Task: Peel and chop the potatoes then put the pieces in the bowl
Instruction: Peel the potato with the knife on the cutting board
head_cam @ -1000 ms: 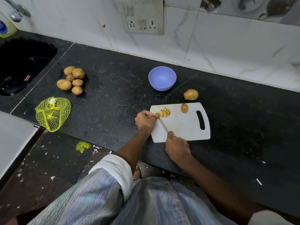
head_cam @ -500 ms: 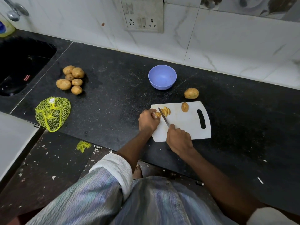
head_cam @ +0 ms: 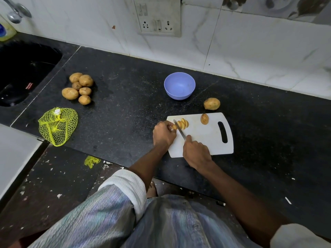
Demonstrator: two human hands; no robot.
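The right hand (head_cam: pixel 197 154), gripping the knife (head_cam: pixel 179 129), is bringing it back down beside the slices (head_cam: pixel 183 123); the left hand (head_cam: pixel 163 135) is pinching the shrinking potato end (head_cam: pixel 174 127), so this half is nearly finished

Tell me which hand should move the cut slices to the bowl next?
Left, probably. The left hand pinches the potato end beside the slices and lies nearer the empty bowl; the right hand grips the knife.
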